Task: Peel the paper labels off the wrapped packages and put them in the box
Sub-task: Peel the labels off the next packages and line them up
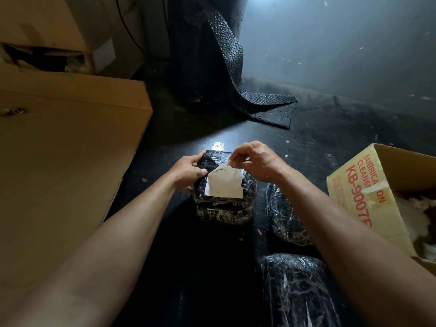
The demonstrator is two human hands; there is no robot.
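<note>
A black package wrapped in clear film lies on the dark floor in the middle of the view. A white paper label sits on its top, its far corner lifted. My left hand grips the package's far left corner. My right hand pinches the label's raised far edge. An open cardboard box with red print stands at the right, with white scraps inside.
Two more wrapped black packages lie to the right, one beside my right forearm and one nearer me. A large cardboard box stands at the left. Black bubble wrap hangs down at the back.
</note>
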